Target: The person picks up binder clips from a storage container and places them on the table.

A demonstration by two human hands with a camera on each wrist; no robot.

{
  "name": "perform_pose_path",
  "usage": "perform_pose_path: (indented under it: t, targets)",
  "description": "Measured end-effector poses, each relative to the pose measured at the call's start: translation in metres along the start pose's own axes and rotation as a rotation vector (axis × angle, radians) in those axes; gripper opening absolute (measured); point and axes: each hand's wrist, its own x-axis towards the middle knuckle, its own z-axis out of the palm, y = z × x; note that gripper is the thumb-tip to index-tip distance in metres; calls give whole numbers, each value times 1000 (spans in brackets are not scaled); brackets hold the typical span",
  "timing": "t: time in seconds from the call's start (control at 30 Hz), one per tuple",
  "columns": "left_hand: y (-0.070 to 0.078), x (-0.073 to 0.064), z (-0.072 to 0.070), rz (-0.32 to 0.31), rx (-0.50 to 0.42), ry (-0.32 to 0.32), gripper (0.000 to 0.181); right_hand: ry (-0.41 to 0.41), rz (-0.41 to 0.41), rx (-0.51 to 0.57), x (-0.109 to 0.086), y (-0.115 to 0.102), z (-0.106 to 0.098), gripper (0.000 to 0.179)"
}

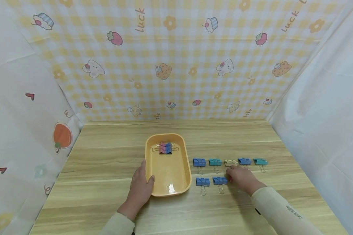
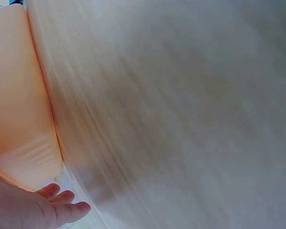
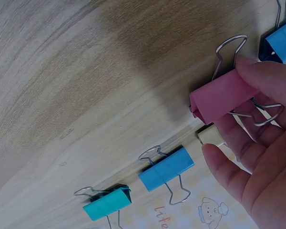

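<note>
My left hand [image 1: 139,186] rests at the near left side of a yellow-orange tray [image 1: 189,169], its thumb over the rim. In the left wrist view its fingers stretch out straight beside the tray's outer wall [image 2: 19,90]. A pink binder clip [image 1: 162,148] and a blue binder clip [image 1: 168,148] lie together inside the tray at the far end. Over on the right, my right hand [image 1: 242,178] pinches another pink binder clip [image 3: 224,95] between thumb and fingers, low over the table; the hand hides this clip in the head view.
Right of the tray, a back row holds blue [image 1: 199,162], teal [image 1: 215,162], yellow [image 1: 230,162], blue [image 1: 244,161] and teal [image 1: 260,161] binder clips. Two blue binder clips [image 1: 202,182] lie in front. A patterned cloth [image 1: 176,88] rises behind the table [image 1: 111,147].
</note>
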Motion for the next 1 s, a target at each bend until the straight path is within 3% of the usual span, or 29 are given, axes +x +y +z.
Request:
perform_pose_path:
  t: [1.0]
  targets:
    - [0, 0, 1, -17, -15, -6, 72, 1, 8, -20, -2, -2, 0, 18]
